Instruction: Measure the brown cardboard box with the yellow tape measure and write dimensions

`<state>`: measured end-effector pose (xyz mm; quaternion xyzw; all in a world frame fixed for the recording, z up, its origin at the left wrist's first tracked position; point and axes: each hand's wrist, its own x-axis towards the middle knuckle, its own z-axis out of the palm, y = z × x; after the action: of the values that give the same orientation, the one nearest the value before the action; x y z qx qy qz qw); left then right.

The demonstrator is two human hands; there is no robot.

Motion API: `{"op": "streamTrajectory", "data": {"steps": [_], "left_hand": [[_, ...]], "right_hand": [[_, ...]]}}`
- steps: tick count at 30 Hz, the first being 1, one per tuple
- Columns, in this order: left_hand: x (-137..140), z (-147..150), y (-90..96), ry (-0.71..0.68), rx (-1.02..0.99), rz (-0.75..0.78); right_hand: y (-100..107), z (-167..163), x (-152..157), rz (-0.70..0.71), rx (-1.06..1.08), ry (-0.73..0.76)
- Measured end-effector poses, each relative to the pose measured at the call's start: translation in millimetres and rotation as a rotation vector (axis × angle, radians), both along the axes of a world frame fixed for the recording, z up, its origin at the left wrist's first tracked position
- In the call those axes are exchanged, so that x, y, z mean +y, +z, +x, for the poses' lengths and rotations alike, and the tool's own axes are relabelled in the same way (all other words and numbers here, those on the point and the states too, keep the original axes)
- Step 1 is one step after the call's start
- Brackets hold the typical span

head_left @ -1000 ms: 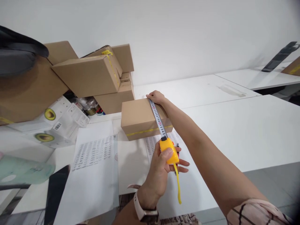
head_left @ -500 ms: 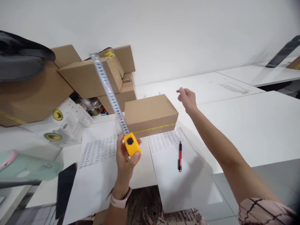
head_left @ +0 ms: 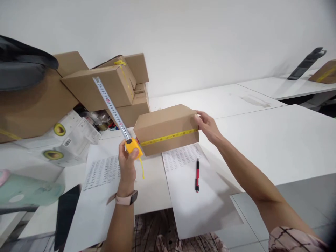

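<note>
the yellow tape measure [head_left: 134,148] is gripped in the left hand [head_left: 127,162]; the thumb is laid along the case, and the remaining fingers are wrapped around its far side, partly hidden. the graduated steel blade [head_left: 111,108] is extended from the case, directed away and to the left, in front of the stacked cartons [head_left: 97,87]. the yellow strap is hung loose below the case.

the cardboard box [head_left: 168,129] is located on the white table [head_left: 262,147], just right of the tape measure; whether its base is fully seated cannot be determined. its near face is crossed by a strip of yellow tape [head_left: 170,137]. the right end of the box is grasped by the right hand [head_left: 208,127]: the thumb is set against the near face at the upper corner, and the other fingers are curled behind the end, partly concealed.

the red-and-black pen [head_left: 197,175] is placed on the right printed sheet [head_left: 204,210], near the box. the left printed sheet [head_left: 91,206] is positioned beside the left forearm. a pink-banded wristwatch [head_left: 127,199] is worn on the left wrist.
</note>
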<state>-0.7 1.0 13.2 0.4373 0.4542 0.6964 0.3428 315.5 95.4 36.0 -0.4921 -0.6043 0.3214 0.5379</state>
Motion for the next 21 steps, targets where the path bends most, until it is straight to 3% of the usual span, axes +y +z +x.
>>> {"op": "streamTrajectory", "data": {"steps": [4, 8, 12, 16, 21], "left_hand": [[17.9, 0.4, 25.2, -0.023, 0.002, 0.088], [40.7, -0.4, 43.4, -0.043, -0.045, 0.101], [42.2, 5.5, 52.1, -0.010, -0.017, 0.122], [13.5, 34.6, 41.9, -0.076, 0.102, 0.148], [-30.2, 85.1, 5.9, -0.368, 0.038, -0.071]], "right_hand": [[29.8, -2.1, 18.8, 0.032, -0.107, -0.074], [40.9, -9.2, 46.8, 0.010, -0.268, -0.124], [48.8, -24.0, 81.4, 0.203, -0.555, -0.339], [53.6, -46.3, 105.2, 0.248, -0.733, -0.249], [46.7, -61.6, 109.0, 0.313, -0.820, -0.254]]}}
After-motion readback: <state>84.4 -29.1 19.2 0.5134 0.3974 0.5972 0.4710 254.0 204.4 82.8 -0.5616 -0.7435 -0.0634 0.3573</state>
